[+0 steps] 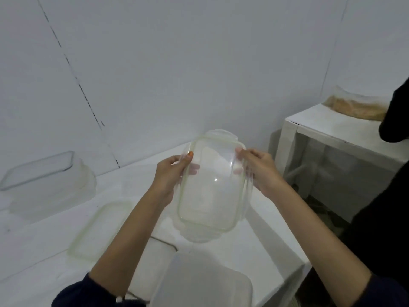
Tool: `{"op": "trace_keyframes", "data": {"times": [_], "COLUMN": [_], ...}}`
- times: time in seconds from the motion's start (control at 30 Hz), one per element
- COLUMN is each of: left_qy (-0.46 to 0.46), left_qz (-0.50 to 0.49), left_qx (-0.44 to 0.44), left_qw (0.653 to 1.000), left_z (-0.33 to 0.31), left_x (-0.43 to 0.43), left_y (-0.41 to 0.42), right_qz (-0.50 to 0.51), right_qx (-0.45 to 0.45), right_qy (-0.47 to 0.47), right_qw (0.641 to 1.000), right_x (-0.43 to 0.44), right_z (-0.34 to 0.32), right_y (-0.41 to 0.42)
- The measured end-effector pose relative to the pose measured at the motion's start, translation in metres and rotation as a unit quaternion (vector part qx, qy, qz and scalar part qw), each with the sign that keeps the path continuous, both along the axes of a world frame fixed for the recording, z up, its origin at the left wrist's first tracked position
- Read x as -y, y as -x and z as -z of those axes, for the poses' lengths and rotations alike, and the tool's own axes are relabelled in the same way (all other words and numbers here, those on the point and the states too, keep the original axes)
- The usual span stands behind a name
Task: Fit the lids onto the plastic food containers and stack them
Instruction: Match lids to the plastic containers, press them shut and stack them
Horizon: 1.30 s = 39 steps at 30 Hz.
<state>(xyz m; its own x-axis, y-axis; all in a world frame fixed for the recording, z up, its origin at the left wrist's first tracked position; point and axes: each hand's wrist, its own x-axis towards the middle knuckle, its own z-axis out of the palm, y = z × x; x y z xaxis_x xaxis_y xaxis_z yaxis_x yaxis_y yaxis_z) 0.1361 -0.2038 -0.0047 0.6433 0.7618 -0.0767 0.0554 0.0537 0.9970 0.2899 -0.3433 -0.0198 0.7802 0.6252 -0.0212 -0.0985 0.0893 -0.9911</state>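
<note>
Centre of frame: a clear, green-rimmed container (212, 187) is held above the table (254, 251), apart from its surface. The left hand (170, 173) grips its left long side and the right hand (259, 169) its right long side, fingers curled round the rim. Its broad face is turned toward the camera. The long axis runs bottom to top of frame, the top end leaning slightly right. The table's right edge runs down to lower right, with bare surface under the container. A loose lid (99, 229) lies flat at lower left.
</note>
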Motion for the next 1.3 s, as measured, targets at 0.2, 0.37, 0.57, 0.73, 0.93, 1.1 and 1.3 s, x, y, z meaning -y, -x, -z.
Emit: {"op": "trace_keyframes", "data": {"times": [0.2, 0.37, 0.57, 0.73, 0.93, 1.1, 1.3], "left_qy": [-0.006, 0.042, 0.121, 0.094, 0.152, 0.131, 0.042], "left_qz": [0.014, -0.021, -0.130, -0.249, -0.281, -0.317, -0.337], "left_qx": [-0.051, -0.121, -0.078, -0.048, 0.042, -0.001, -0.067], "left_qw": [0.999, 0.992, 0.981, 0.963, 0.947, 0.939, 0.938], "left_z": [-0.025, -0.007, 0.022, 0.038, 0.054, 0.074, 0.089], "left_x": [-0.032, -0.057, -0.066, -0.073, -0.078, -0.069, -0.057], "left_y": [0.074, 0.156, 0.249, 0.313, 0.369, 0.390, 0.396], "right_qz": [-0.147, -0.136, -0.196, -0.321, -0.314, -0.291, -0.269], "right_qx": [0.068, 0.019, -0.114, -0.100, -0.091, -0.068, 0.001], "right_qy": [-0.007, -0.016, -0.023, 0.096, 0.195, 0.229, 0.236], "right_qw": [0.987, 0.990, 0.974, 0.937, 0.925, 0.926, 0.934], "right_x": [-0.045, -0.085, -0.122, -0.138, -0.143, -0.127, -0.107], "right_z": [-0.027, -0.019, -0.003, 0.012, 0.027, 0.043, 0.056], "right_y": [0.055, 0.105, 0.163, 0.203, 0.242, 0.269, 0.289]}}
